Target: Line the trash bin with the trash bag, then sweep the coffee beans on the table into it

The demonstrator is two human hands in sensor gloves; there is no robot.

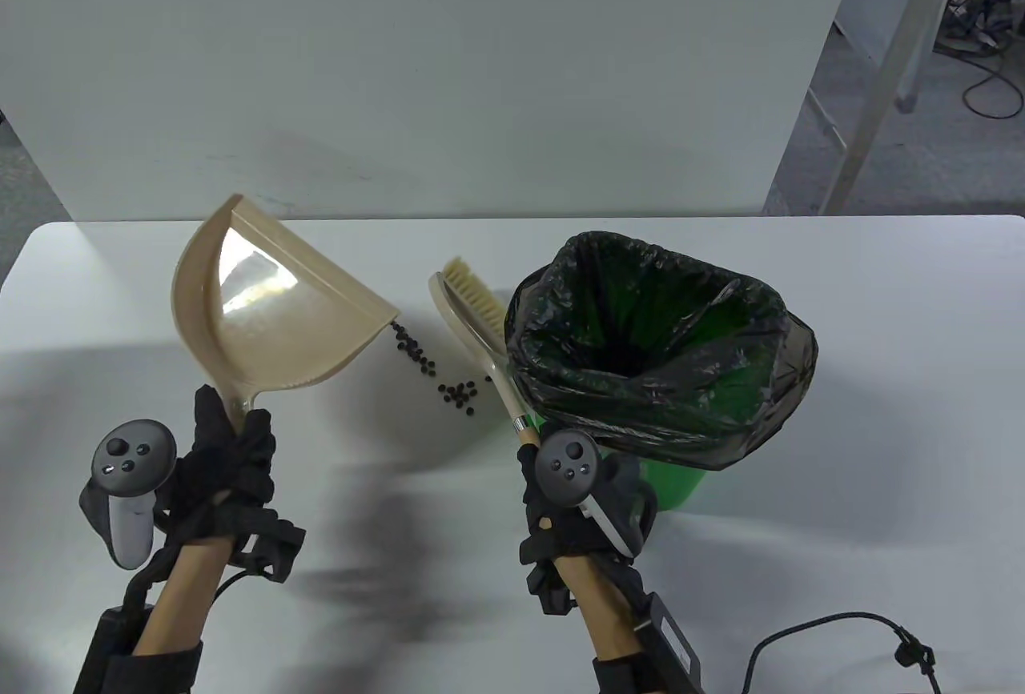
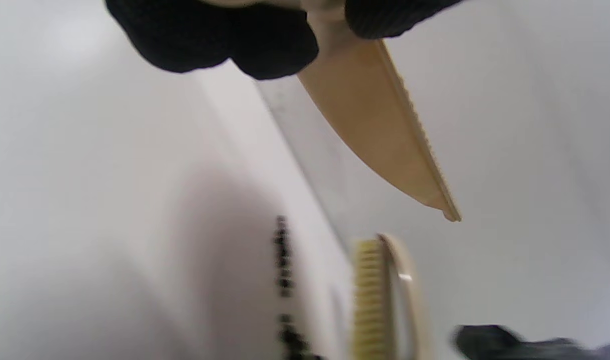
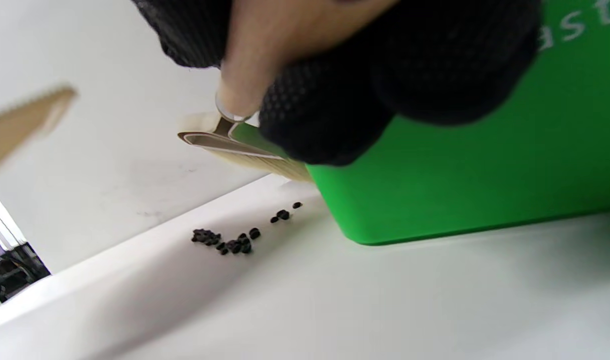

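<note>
White lettering on the green plastic trash bin (image 3: 460, 165); only fragments at the frame edge show, not readable. The bin is lined with a dark translucent trash bag (image 1: 665, 358), folded over the rim, mouth open; nothing can be made out inside.

Left hand (image 1: 228, 462), black sensor glove: grip curled round the handle of a beige plastic dustpan (image 1: 272, 302), which is held tilted, off the table. Pan interior shiny, holds no beans.

Right hand (image 1: 560, 502): grip curled round the handle of a cream hand brush with pale bristles (image 1: 472, 310), just beside the bin.

Dark coffee beans (image 1: 436, 378) scattered on the white table (image 1: 801, 566), between dustpan and brush.

White panel behind the table; grey floor and cables at far right.
</note>
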